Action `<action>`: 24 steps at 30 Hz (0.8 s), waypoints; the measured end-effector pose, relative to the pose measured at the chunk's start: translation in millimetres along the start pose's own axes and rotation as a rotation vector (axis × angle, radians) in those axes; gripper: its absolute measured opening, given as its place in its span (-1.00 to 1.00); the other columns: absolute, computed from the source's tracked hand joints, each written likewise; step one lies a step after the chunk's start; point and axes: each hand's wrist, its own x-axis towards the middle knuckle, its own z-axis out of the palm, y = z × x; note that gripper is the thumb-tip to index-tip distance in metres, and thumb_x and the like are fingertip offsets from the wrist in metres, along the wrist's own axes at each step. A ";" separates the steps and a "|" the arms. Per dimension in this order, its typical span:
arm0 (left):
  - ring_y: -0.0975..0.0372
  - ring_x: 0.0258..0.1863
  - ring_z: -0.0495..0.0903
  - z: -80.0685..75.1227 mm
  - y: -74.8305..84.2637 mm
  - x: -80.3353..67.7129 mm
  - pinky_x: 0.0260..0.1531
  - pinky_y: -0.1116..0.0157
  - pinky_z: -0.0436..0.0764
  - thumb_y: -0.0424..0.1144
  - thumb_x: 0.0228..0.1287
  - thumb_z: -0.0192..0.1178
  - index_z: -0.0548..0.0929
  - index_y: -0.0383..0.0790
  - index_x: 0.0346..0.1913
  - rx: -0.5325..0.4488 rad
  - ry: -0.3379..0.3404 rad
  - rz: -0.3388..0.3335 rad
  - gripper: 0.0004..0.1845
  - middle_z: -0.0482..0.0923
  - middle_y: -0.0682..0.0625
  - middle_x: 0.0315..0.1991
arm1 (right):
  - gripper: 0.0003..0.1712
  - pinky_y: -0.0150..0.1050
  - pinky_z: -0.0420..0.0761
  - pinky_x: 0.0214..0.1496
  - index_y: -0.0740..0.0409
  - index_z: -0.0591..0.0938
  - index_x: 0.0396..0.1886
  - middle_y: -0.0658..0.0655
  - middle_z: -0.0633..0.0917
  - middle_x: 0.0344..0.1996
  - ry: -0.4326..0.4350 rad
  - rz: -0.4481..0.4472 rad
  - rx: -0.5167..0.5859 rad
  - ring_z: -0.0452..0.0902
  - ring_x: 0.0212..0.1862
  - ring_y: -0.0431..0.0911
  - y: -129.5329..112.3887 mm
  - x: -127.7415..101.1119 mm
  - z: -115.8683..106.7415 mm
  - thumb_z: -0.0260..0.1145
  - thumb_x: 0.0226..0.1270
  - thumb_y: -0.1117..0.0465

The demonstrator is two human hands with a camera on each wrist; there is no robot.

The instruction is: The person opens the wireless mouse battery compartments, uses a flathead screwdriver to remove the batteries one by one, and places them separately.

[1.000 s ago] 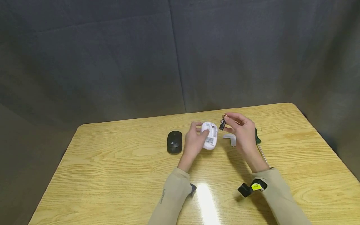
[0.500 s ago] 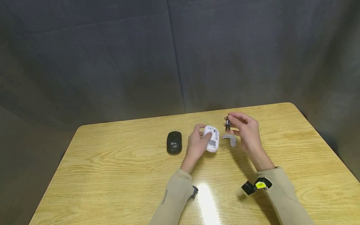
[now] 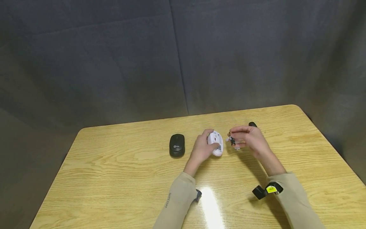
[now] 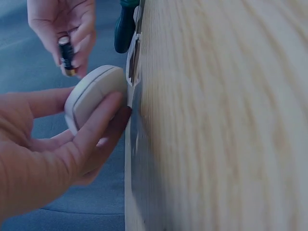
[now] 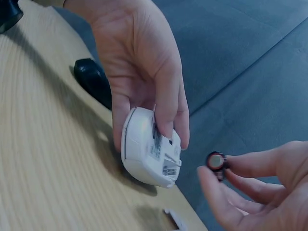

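My left hand [image 3: 201, 149] grips a white computer mouse [image 3: 212, 139] by its sides, slightly above the table. The mouse is tilted, and its open battery compartment shows in the right wrist view. Just to the right, my right hand [image 3: 253, 143] pinches a black battery [image 4: 67, 55] with a copper-coloured end between thumb and fingers. The battery [image 5: 215, 160] points its flat end at the right wrist camera and is apart from the mouse. Under the right hand lies the white battery cover [image 5: 174, 219], partly hidden in the head view.
A black computer mouse [image 3: 177, 145] sits on the wooden table [image 3: 114, 178] left of my left hand. Behind my right hand lies a screwdriver with a dark green handle [image 4: 125, 29], mostly hidden in the head view. A dark curtain [image 3: 128, 63] hangs behind the table.
My right hand has moved down and slightly right with the battery, now covering part of the battery cover. My left hand has shifted slightly right, and the white mouse has turned in its grip.
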 end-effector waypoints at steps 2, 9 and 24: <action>0.09 -0.02 0.51 0.3 0.2 0.0 0.00 0.17 0.54 -0.30 0.31 0.35 0.47 -0.26 0.44 0.019 -0.034 -0.014 -0.37 0.54 -0.27 0.11 | -0.59 -0.24 0.75 -0.25 0.65 0.52 0.17 0.02 0.77 -0.25 -0.035 0.016 -0.049 0.73 -0.29 -0.19 3.5 1.2 -1.9 0.27 0.44 0.45; 0.05 0.05 0.52 -0.4 2.6 -0.9 0.05 0.14 0.55 -0.30 0.34 0.31 0.39 -0.25 0.50 0.026 -0.082 -0.046 -0.32 0.51 -0.27 0.19 | -0.59 -0.24 0.75 -0.22 0.66 0.53 0.15 0.12 0.74 -0.23 -0.089 0.031 -0.202 0.70 -0.30 -0.20 13.6 5.0 -6.1 0.30 0.42 0.45; -0.03 0.30 0.49 -7.0 4.8 -2.0 0.32 0.05 0.45 -0.45 0.25 0.30 0.43 -0.40 0.46 0.148 -0.109 -0.066 -0.32 0.48 -0.30 0.35 | -0.78 -0.14 0.76 -0.32 0.48 0.70 -0.07 0.25 0.71 -0.31 -0.144 -0.053 -0.597 0.71 -0.34 -0.05 20.4 5.0 5.4 0.41 0.31 0.48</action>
